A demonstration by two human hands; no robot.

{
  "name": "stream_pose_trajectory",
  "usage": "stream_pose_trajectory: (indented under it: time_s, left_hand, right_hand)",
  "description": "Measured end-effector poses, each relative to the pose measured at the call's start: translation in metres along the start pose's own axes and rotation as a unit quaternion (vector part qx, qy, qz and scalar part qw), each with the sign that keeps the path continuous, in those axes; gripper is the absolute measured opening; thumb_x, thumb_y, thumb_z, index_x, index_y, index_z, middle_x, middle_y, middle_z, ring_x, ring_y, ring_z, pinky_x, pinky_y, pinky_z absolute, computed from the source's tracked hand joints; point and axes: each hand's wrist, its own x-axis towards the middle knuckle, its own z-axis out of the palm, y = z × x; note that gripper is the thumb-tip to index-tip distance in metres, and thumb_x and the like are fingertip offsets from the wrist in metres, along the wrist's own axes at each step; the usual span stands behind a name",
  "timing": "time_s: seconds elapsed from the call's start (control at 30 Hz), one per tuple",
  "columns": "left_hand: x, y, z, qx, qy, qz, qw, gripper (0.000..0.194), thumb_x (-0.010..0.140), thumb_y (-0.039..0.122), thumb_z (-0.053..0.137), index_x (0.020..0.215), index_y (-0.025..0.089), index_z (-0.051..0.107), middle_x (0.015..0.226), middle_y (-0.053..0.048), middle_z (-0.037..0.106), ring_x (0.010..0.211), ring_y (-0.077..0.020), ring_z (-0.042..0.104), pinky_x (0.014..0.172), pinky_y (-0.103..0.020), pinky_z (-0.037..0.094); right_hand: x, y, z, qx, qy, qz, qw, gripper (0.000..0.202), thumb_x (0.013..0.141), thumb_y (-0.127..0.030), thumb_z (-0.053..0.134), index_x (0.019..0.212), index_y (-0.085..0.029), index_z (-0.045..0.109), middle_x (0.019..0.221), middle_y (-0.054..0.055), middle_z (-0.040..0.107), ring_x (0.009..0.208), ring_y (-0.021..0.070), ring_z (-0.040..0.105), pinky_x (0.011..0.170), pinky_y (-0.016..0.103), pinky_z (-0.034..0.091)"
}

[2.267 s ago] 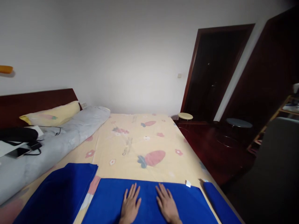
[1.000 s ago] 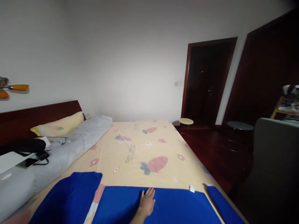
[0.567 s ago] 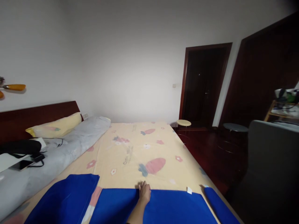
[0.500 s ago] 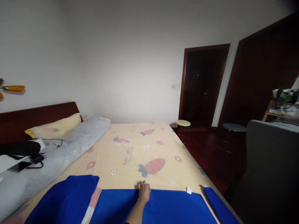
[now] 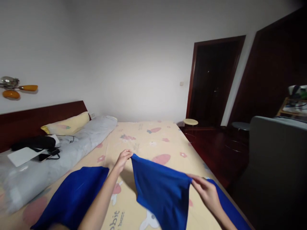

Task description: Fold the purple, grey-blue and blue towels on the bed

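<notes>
A blue cloth (image 5: 161, 188) hangs raised above the bed, its top edge sloping down to the right. My left hand (image 5: 125, 156) pinches its upper left corner, and my right hand (image 5: 203, 188) pinches the upper right one. To the left, a second blue cloth (image 5: 76, 191) lies on the patterned bed sheet (image 5: 144, 145). Another blue cloth (image 5: 227, 204) lies along the bed's right edge, partly behind my right forearm.
Along the headboard (image 5: 43, 119) are a grey quilt (image 5: 81, 153), a yellow pillow (image 5: 69, 125), a black bag (image 5: 33, 142) and a phone (image 5: 44, 157). A grey chair back (image 5: 271, 159) and a stool (image 5: 190, 122) stand at the right.
The middle blue cloth has been lifted off the bed and now hangs between both hands. My right hand has come into view. The camera view has shifted slightly.
</notes>
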Motion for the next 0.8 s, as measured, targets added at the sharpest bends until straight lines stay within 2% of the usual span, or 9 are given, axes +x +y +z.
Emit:
stream_pose_trajectory:
  time_s: [0.07, 0.13, 0.2, 0.27, 0.4, 0.53, 0.7, 0.8]
  left_hand:
    - [-0.018, 0.030, -0.019, -0.014, -0.009, 0.024, 1.000, 0.040, 0.060, 0.045, 0.081, 0.085, 0.020, 0.062, 0.065, 0.004, 0.064, 0.065, -0.0131, 0.060, 0.064, -0.024, 0.042]
    - [-0.035, 0.053, -0.031, -0.016, -0.013, 0.040, 0.999, 0.041, 0.060, 0.044, 0.081, 0.087, 0.019, 0.063, 0.065, 0.004, 0.065, 0.062, -0.0119, 0.059, 0.062, -0.023, 0.040]
    - [-0.049, 0.069, -0.037, -0.020, -0.004, 0.050, 0.999, 0.041, 0.061, 0.045, 0.081, 0.086, 0.019, 0.064, 0.065, 0.002, 0.066, 0.060, -0.0114, 0.058, 0.060, -0.023, 0.040]
    - [-0.060, 0.079, -0.040, -0.025, 0.021, 0.056, 0.998, 0.041, 0.059, 0.047, 0.081, 0.082, 0.018, 0.064, 0.063, 0.002, 0.066, 0.058, -0.0112, 0.058, 0.058, -0.023, 0.040]
    - [-0.071, 0.083, -0.047, -0.039, 0.076, 0.057, 0.995, 0.043, 0.053, 0.049, 0.083, 0.076, 0.017, 0.065, 0.060, 0.001, 0.066, 0.054, -0.0104, 0.057, 0.055, -0.023, 0.040]
    - [-0.073, 0.078, -0.054, -0.055, 0.098, 0.046, 0.993, 0.047, 0.050, 0.050, 0.084, 0.077, 0.014, 0.069, 0.061, 0.000, 0.067, 0.051, -0.0091, 0.055, 0.052, -0.023, 0.040]
    - [-0.070, 0.072, -0.059, -0.064, 0.104, 0.046, 0.991, 0.050, 0.050, 0.053, 0.084, 0.077, 0.012, 0.071, 0.065, -0.004, 0.070, 0.052, -0.0094, 0.056, 0.052, -0.024, 0.041]
    - [-0.068, 0.072, -0.058, -0.061, 0.096, 0.049, 0.992, 0.051, 0.049, 0.053, 0.084, 0.077, 0.012, 0.072, 0.068, -0.006, 0.071, 0.056, -0.0112, 0.059, 0.055, -0.025, 0.044]
  right_hand:
    - [0.032, -0.021, -0.011, 0.102, 0.021, 0.040, 0.994, 0.043, 0.072, -0.060, 0.067, 0.090, -0.022, 0.076, 0.095, 0.012, 0.076, 0.089, 0.0280, 0.071, 0.080, 0.037, 0.058]
    - [0.054, -0.039, -0.013, 0.204, 0.025, 0.059, 0.977, 0.047, 0.069, -0.062, 0.068, 0.089, -0.020, 0.076, 0.093, 0.013, 0.076, 0.086, 0.0278, 0.070, 0.078, 0.039, 0.057]
    - [0.068, -0.052, -0.009, 0.279, 0.020, 0.071, 0.958, 0.050, 0.070, -0.063, 0.066, 0.089, -0.018, 0.076, 0.086, 0.013, 0.075, 0.078, 0.0255, 0.070, 0.075, 0.040, 0.056]
    - [0.076, -0.060, -0.002, 0.291, 0.013, 0.090, 0.952, 0.049, 0.067, -0.060, 0.071, 0.091, -0.017, 0.075, 0.082, 0.011, 0.075, 0.073, 0.0226, 0.068, 0.073, 0.038, 0.056]
    - [0.082, -0.069, 0.007, 0.245, 0.004, 0.118, 0.962, 0.058, 0.056, -0.052, 0.083, 0.100, -0.016, 0.074, 0.078, 0.006, 0.074, 0.072, 0.0187, 0.066, 0.072, 0.033, 0.054]
    - [0.084, -0.078, 0.011, 0.211, -0.004, 0.104, 0.972, 0.070, 0.060, -0.058, 0.079, 0.114, -0.014, 0.069, 0.073, 0.004, 0.072, 0.068, 0.0165, 0.064, 0.072, 0.034, 0.054]
    - [0.084, -0.086, 0.012, 0.174, -0.021, 0.077, 0.982, 0.061, 0.061, -0.062, 0.076, 0.099, -0.014, 0.075, 0.084, 0.009, 0.075, 0.076, 0.0203, 0.067, 0.075, 0.036, 0.056]
    - [0.084, -0.088, 0.011, 0.169, -0.017, 0.076, 0.983, 0.059, 0.058, -0.062, 0.077, 0.093, -0.014, 0.076, 0.083, 0.010, 0.075, 0.076, 0.0215, 0.068, 0.074, 0.036, 0.056]
